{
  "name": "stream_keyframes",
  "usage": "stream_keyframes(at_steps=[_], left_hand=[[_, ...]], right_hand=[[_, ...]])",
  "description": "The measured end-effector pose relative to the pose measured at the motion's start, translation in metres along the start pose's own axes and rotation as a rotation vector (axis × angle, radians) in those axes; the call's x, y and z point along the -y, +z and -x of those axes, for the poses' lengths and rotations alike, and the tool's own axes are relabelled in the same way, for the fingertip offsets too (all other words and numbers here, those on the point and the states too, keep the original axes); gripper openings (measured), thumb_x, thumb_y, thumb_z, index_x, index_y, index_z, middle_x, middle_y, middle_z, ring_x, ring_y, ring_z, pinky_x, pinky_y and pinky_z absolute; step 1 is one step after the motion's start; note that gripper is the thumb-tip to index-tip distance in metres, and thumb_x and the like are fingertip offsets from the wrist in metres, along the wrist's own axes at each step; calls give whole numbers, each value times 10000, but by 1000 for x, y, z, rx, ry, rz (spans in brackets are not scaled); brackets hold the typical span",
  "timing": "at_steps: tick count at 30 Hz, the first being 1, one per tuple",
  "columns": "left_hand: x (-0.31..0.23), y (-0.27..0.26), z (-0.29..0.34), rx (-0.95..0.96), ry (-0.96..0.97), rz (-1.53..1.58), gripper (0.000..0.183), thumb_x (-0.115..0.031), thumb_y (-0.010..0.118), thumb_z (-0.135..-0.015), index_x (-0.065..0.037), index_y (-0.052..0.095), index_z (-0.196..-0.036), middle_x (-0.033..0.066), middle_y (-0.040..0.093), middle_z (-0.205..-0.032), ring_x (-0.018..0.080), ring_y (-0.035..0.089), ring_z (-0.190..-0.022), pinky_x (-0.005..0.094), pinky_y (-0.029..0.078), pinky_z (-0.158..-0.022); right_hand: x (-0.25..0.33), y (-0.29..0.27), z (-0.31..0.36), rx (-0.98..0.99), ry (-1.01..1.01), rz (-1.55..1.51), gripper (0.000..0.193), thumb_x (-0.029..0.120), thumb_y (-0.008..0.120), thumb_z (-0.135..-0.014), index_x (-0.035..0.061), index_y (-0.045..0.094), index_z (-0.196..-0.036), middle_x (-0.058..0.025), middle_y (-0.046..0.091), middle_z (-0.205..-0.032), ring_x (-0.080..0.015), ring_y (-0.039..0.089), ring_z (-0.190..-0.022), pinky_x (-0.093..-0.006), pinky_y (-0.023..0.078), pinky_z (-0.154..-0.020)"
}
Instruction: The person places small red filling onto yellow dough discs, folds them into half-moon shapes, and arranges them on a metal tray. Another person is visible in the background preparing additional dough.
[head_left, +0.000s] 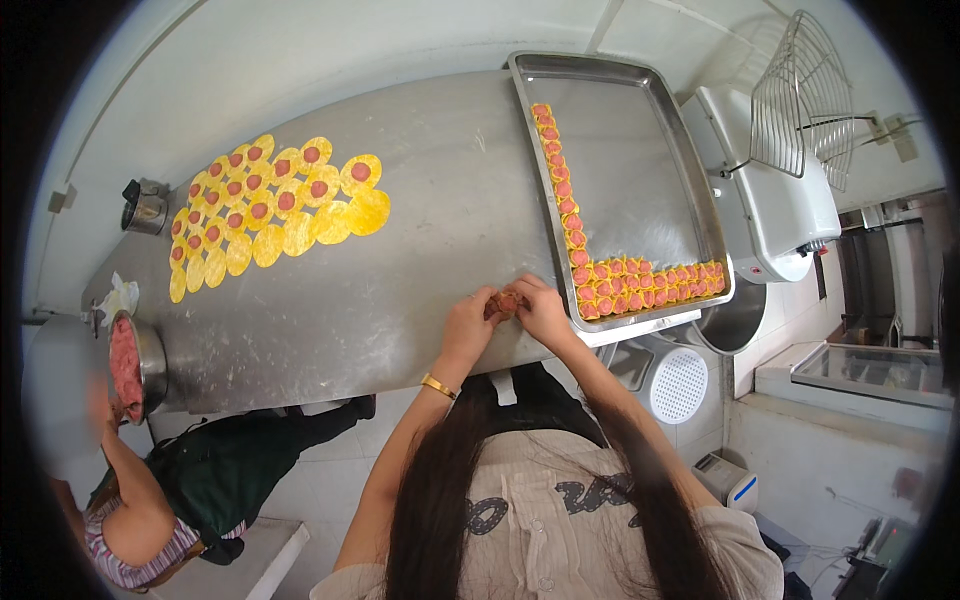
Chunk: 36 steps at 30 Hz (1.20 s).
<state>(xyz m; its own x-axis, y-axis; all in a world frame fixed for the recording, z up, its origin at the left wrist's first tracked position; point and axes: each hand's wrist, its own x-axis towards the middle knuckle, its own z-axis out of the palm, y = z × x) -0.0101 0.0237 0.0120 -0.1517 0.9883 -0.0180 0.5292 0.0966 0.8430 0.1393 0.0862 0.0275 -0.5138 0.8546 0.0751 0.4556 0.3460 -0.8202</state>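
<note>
Between my left hand [473,322] and my right hand [543,312] is a small dumpling [506,301], its pink meat showing amid the fingers of both hands. They hold it above the near part of the steel table [430,230], just left of the metal tray [640,75]. Finished open-topped dumplings [640,285] line the tray's left side and fill rows along its near end. Over at the table's left lie round yellow wrappers [268,245], overlapping in rows; many carry a ball of pink meat [287,200], while those along the near edge are bare.
A co-worker [190,490] stands at the left with a hand at a metal bowl of pink minced meat [127,370]. A metal cup [146,205] stands by the far left wall. To the right are a white machine [765,190], a wire rack [805,100] and a perforated stool [678,383].
</note>
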Motion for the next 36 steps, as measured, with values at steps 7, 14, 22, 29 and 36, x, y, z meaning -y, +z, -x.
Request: stream_keyframes(at_steps=[7,14,22,29,36], left_hand=[[3,0,0,-33,7,147,318,-63,756,-742,-61,586,-1011,113,647,-907,245,674,-793,349,548,-685],[5,-6,-5,-19,85,249,305,-3,749,-730,-31,585,-986,121,634,-918,236,673,-806,330,560,-701],[1,0,-11,-1,63,41,233,-124,738,-769,-62,614,-958,96,648,-846,278,640,-759,390,505,-665],[-12,-1,-16,-52,13,-13,230,-80,724,-766,-46,631,-974,110,670,-863,279,655,-770,374,516,-669],[-9,-4,-16,-29,-99,156,243,-32,723,-782,-3,632,-1006,127,687,-898,226,693,-781,316,553,-706]], right_hand=[[15,-1,9,-43,33,54,365,-111,598,-673,17,637,-1013,-158,593,-906,-367,606,-837,-404,499,-698],[17,6,4,-68,-21,72,392,-91,629,-688,16,625,-1066,-175,602,-951,-377,604,-859,-412,498,-724],[8,-6,-1,-12,-56,77,294,-89,616,-690,9,648,-965,-158,618,-955,-362,600,-893,-417,492,-751],[1,-14,-10,68,-38,50,328,-76,593,-701,35,639,-1006,-143,598,-925,-357,602,-881,-419,500,-772],[-1,-18,-17,127,-130,271,363,-57,619,-719,61,643,-1061,-135,605,-937,-321,634,-850,-383,527,-759]])
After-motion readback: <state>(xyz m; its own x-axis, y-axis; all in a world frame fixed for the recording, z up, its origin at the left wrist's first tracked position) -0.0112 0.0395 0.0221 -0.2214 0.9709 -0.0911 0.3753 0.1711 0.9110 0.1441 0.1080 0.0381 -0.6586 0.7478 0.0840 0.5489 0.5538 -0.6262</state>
